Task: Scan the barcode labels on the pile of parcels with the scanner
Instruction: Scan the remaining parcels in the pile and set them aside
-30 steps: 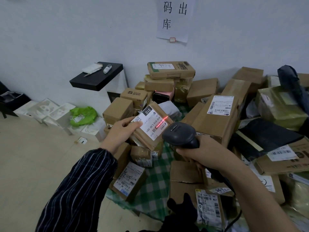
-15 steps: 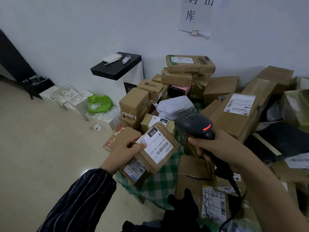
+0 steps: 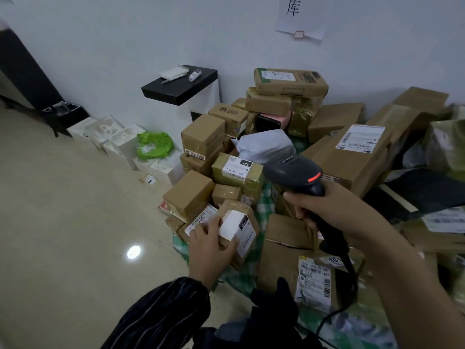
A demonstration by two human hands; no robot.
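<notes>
Hands: two. Left hand (image 3: 208,244), striped sleeve, has fingers and thumb curled round one small parcel (image 3: 237,206). Right hand (image 3: 324,210) is wrapped round the handle of the one scanner (image 3: 294,172).

Counts: one parcel in hand. The pile of parcels (image 3: 201,190) holds well over a dozen cartons; not all can be told apart. One grey poly bag (image 3: 261,147) lies among them. One long carton (image 3: 352,159) with a white label sits toward the far right of the pile. One carton marked 231 (image 3: 236,170) is just left of the scanner head.

Position: the pile rests on a green checked cloth (image 3: 264,205) spread on the floor (image 3: 63,222). The held parcel is at the cloth's near-left edge, touching the cartons there.

Change: a second ago a red scan line crossed the parcel's label (image 3: 232,226), held high. Half a second ago it was lower, barcode plainly readable. Now it is down at the pile and tipped, its label washed out by glare. The scanner's red lamp is lit, as it was half a second ago.

Materials: cartons are brown corrugated card, many wrapped in glossy tape. Labels are white paper. The scanner is matt black plastic with a curved head, and a black cable (image 3: 352,273) trails from it.

Surroundings: one black shelf (image 3: 181,84) on the wall, one green bag (image 3: 153,146), one paper sign (image 3: 299,18).
</notes>
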